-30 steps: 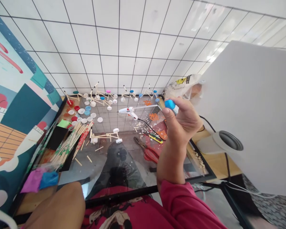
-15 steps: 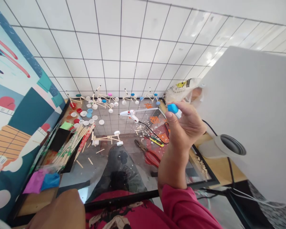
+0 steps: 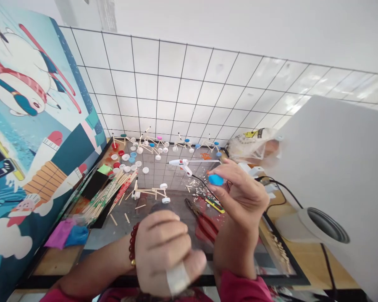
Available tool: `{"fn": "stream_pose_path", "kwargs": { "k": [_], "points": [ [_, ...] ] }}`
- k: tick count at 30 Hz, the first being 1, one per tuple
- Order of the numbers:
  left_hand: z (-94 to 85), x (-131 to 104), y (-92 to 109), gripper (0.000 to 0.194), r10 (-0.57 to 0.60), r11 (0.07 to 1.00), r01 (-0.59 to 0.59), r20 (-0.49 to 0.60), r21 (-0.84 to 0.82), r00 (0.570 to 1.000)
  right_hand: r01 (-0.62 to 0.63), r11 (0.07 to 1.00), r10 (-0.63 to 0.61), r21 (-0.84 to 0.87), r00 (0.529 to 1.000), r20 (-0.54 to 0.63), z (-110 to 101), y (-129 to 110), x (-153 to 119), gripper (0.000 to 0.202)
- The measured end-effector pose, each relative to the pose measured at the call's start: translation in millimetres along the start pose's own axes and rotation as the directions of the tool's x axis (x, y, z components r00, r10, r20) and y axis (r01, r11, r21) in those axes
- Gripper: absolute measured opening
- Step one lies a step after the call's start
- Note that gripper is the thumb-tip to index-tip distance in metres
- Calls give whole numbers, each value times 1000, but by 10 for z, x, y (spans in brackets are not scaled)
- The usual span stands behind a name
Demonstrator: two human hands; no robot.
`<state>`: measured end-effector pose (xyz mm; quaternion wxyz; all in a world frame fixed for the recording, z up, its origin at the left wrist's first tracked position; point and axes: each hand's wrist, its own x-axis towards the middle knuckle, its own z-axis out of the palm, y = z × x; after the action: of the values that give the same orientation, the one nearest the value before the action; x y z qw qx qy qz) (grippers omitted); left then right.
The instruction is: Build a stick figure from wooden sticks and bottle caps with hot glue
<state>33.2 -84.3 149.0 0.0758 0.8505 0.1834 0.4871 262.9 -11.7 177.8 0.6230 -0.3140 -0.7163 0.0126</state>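
Observation:
Between the thumb and fingertips of my right hand (image 3: 241, 191) is a small blue piece (image 3: 216, 180), held up over the right part of the glass tabletop. My left hand (image 3: 165, 253), blurred, is at the near edge with its fingers curled and a white wrap on one finger; whether anything is inside it is hidden. Beyond the left hand lies a stick frame with white wheels (image 3: 149, 192). A white glue gun (image 3: 181, 164) rests behind, left of the right hand. Red-handled pliers (image 3: 203, 220) lie between the hands, near a yellow cutter (image 3: 214, 205).
Several stick models with coloured pieces (image 3: 187, 141) line the back edge. Bottle caps (image 3: 126, 157) and bundled sticks (image 3: 108, 193) lie left, with pink and blue packets (image 3: 61, 235) nearer. A lamp (image 3: 311, 224), cables and a plastic bag (image 3: 253, 144) are at right.
My left hand has come up over the near edge, fingers now showing. My right hand has lowered slightly with the blue piece, and the view has tilted upward.

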Motion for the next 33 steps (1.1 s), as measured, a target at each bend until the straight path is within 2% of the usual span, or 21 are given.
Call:
{"fn": "stream_pose_path", "kwargs": {
  "k": [1, 2, 4, 5, 6, 7, 9, 11, 15, 18, 22, 25, 28, 30, 33],
  "points": [
    [-52, 104, -119, 34, 128, 991, -126, -46, 37, 991, -1, 1000, 1, 15, 1000, 20, 4, -21, -1, 32],
    [-119, 190, -228, 31, 146, 986, -138, -90, 93, 985, -3, 1000, 2, 24, 1000, 31, 14, -34, -2, 32],
    [-280, 290, -414, 28, 49, 976, -3, -206, 220, 977, -6, 1000, 5, 31, 999, 39, 55, -41, -10, 34],
    [-359, 306, -495, 27, -47, 961, 116, -266, 252, 963, -8, 999, 6, 34, 999, 42, 88, -38, -16, 34],
    [-426, 306, -568, 25, -169, 931, 263, -339, 254, 925, -12, 999, 11, 37, 999, 49, 128, -35, -22, 34],
    [-474, 298, -636, 22, -307, 891, 399, -360, 216, 881, -22, 999, 19, 38, 998, 67, 176, -32, -29, 34],
    [-494, 282, -750, 14, -549, 803, 592, -299, 71, 781, -42, 999, 37, 34, 992, 121, 283, -29, -44, 34],
    [-418, 290, -829, 15, -682, 728, 681, -180, -73, 709, -54, 998, 48, 27, 982, 185, 390, -25, -58, 34],
    [-184, 334, -897, 26, -747, 621, 704, 11, -343, 665, -38, 999, 29, 34, 968, 248, 514, 22, -83, 31],
    [-94, 332, -917, 35, -768, 525, 693, 76, -495, 636, -22, 998, 7, 51, 961, 277, 526, 77, -98, 28],
    [-59, 336, -918, 31, -747, 436, 657, 160, -615, 645, 8, 999, -22, 46, 952, 305, 538, 97, -99, 27],
    [-37, 356, -904, 23, -727, 411, 640, 191, -649, 660, 38, 999, -40, 12, 947, 317, 571, 60, -77, 24],
    [-28, 360, -903, 16, -727, 429, 635, 173, -642, 665, 53, 999, -50, -2, 947, 318, 595, 25, -53, 23],
    [-41, 355, -913, 14, -712, 452, 625, 165, -636, 683, 48, 999, -44, -8, 950, 309, 592, 21, -47, 22],
    [-79, 347, -929, 20, -640, 557, 550, 100, -622, 762, 33, 999, -26, -18, 957, 290, 563, 43, -57, 20]
  ]
}}
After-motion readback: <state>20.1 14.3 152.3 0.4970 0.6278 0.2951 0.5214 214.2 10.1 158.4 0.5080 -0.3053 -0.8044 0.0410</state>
